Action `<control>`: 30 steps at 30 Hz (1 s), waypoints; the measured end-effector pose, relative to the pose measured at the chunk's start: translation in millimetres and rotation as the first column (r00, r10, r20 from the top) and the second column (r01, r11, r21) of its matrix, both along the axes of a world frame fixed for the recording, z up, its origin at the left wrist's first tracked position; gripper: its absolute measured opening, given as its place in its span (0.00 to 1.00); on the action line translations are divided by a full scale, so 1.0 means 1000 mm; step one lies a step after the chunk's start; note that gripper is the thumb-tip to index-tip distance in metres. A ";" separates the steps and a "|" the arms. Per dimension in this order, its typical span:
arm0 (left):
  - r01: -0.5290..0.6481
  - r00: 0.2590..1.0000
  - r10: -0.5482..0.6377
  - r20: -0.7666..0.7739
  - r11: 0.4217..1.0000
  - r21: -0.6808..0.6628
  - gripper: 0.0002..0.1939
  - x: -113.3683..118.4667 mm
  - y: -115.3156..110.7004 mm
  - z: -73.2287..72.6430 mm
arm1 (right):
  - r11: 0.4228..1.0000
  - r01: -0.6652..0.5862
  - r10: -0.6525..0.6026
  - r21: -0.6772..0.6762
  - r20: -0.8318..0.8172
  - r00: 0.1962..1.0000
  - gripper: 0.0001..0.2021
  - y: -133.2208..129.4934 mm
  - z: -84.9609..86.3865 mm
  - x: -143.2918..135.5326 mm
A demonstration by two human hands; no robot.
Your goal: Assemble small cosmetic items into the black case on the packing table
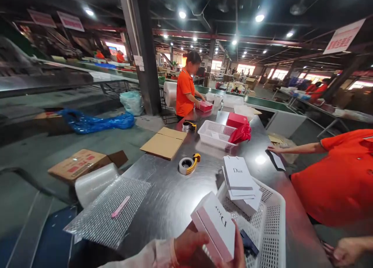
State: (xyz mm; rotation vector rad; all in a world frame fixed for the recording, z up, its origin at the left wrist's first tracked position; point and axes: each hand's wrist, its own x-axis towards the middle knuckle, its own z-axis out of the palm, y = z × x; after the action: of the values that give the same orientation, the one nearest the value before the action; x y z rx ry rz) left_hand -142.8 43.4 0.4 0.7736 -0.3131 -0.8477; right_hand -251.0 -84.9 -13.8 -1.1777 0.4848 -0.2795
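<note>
Holding white Dior box (217, 225) tilted low over near bench (166, 192), pinched between left grip (189, 242) on its left side and right grip (239, 246) on its right. Crowded on the right by white basket (275, 209), with Dior bags (237, 173) piled at its far end and dark blue item (249, 242) inside. Flanked on the left by bubble wrap (107, 213) carrying small pink item (121, 206). Seeing tape dispenser (188, 165) ahead, near flat cardboard (163, 143); farther up, second basket (214, 134), red bag (241, 133) against its side. Also noting orange-shirted co-workers at far end (184, 91) and right (335, 178).
</note>
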 end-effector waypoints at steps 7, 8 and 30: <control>0.008 0.860 -0.217 0.462 0.911 0.413 0.69 0.045 0.047 0.014 | 0.985 -0.143 0.144 -0.099 0.008 0.990 0.52 -0.036 0.020 -0.021; 0.066 0.801 -0.329 0.500 0.879 0.473 0.67 0.046 0.048 0.016 | 0.977 -0.193 0.194 -0.088 -0.002 0.981 0.51 -0.032 0.020 -0.020; 0.148 0.762 -0.438 0.477 0.835 0.529 0.57 0.022 0.050 0.013 | 0.982 -0.082 0.091 0.170 -0.043 0.995 0.72 0.042 0.003 -0.013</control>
State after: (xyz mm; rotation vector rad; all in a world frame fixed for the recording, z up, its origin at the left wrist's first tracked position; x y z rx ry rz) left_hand -121.0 93.3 13.6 1.4765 -0.8274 -0.9916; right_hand -263.8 -43.0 -10.5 -1.0403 0.4901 -0.1313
